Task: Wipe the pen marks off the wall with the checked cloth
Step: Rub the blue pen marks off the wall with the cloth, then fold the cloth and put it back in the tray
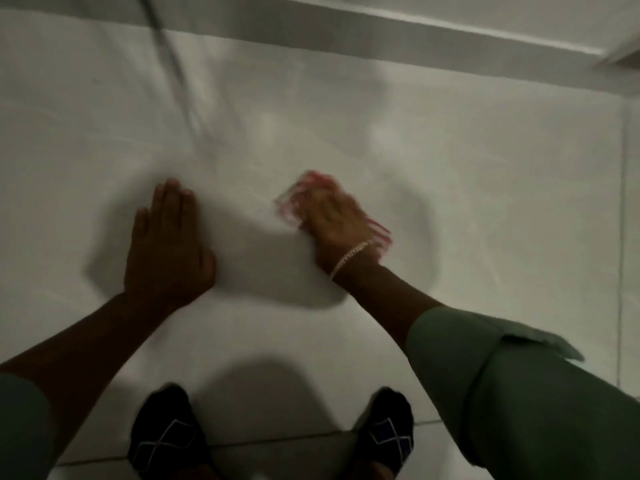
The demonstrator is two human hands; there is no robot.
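Wiping at a pale wall, a person leans in with both arms out, seen from a camera on their head looking down the wall toward the floor.

Judged from this moment, the biggest risk is a slip. Both feet, in dark socks with a diamond pattern, stand on glossy floor tiles near the foot of the wall, and the body's weight seems to lean onto the hands. A hard push could send the feet sliding back. A lesser risk is smearing: rubbing one patch with the same face of the cloth may spread ink rather than lift it. No pen marks can be made out; the view is dim and blurred.

The wall fills most of the view, smooth and off-white, with soft shadows around the hands. A thin dark line, perhaps a cable or crack, runs down from its top edge. A pale moulding or ledge crosses near that top edge.

The left hand lies flat and spread open against the wall, holding nothing. The right hand, a chain bracelet at the wrist, presses the red and white checked cloth flat to the wall near its middle, blurred with motion. Rolled green sleeves cover the forearms.
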